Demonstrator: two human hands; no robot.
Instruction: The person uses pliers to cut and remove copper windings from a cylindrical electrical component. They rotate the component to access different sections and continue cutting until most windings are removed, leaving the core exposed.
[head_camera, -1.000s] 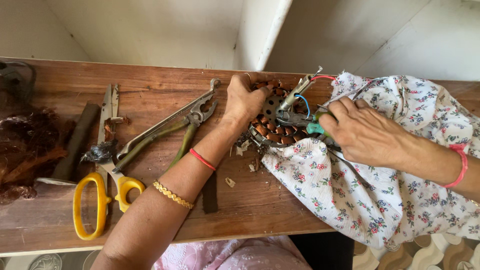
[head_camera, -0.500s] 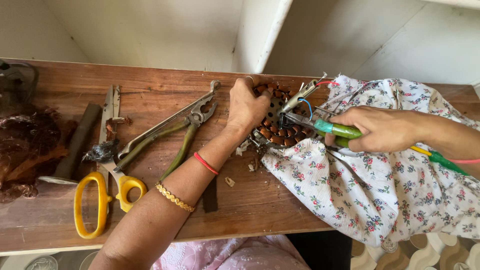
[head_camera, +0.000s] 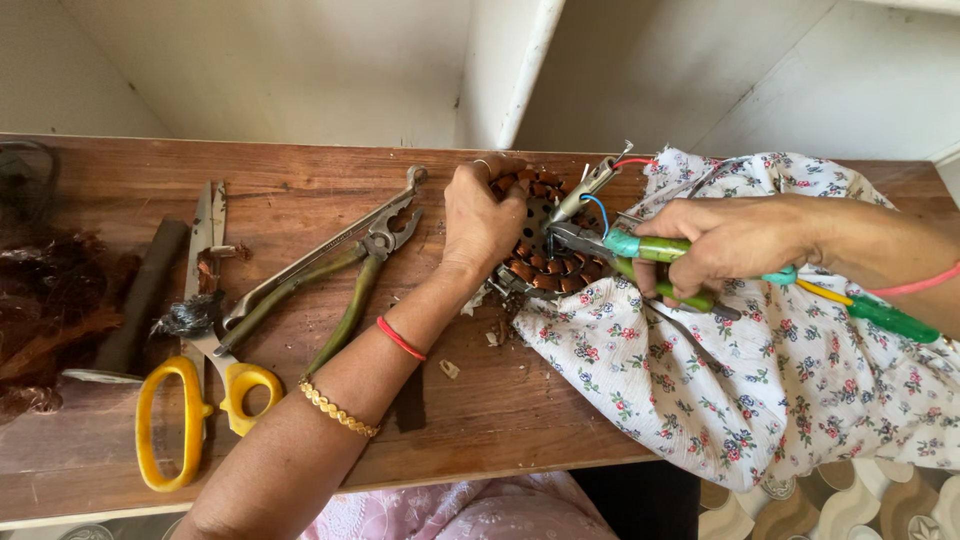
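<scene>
My left hand (head_camera: 482, 222) grips the left rim of a round motor stator (head_camera: 545, 262) wound with copper coils, holding it down on the wooden bench (head_camera: 300, 200). In my right hand (head_camera: 722, 243) is a pair of pliers with green and teal handles (head_camera: 660, 252); its jaws reach into the stator's middle. A metal clip (head_camera: 590, 185) with red and blue wires sticks up at the stator's upper edge. The stator lies partly on a floral cloth (head_camera: 760, 370).
Large green-handled pliers (head_camera: 330, 265) lie left of my left hand. Yellow-handled scissors (head_camera: 195, 395), a dark bar (head_camera: 140, 300) and a tangle of copper wire (head_camera: 40, 310) sit at the far left. A green-handled screwdriver (head_camera: 885, 318) rests on the cloth at right.
My right hand took up the green-handled pliers from the cloth, drew right, and now points the jaws into the stator. My left hand has kept its hold on the stator.
</scene>
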